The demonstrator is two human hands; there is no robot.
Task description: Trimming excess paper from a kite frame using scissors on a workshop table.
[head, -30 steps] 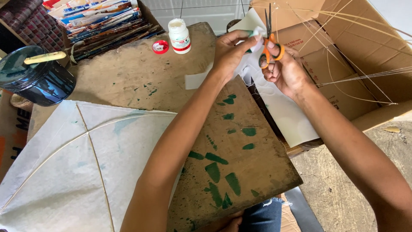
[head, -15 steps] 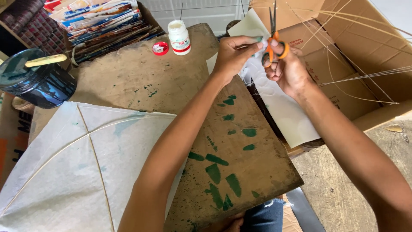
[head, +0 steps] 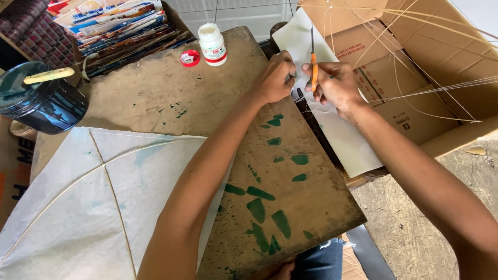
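Beside the white red-labelled glue bottle (head: pixel 212 43), left hand (head: pixel 274 79) pinches white paper (head: pixel 332 119), right hand (head: pixel 334 83) grips orange scissors (head: pixel 313 65).

Right hand (head: pixel 334 83) scissors (head: pixel 313 67) white paper (head: pixel 342 140), left hand (head: pixel 274 78) steadying.

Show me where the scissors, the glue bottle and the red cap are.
scissors (head: pixel 313 70): head view, on the orange handle in the right hand.
glue bottle (head: pixel 212 45): head view, on its white body.
red cap (head: pixel 190 58): head view, on its middle, lying on the board.
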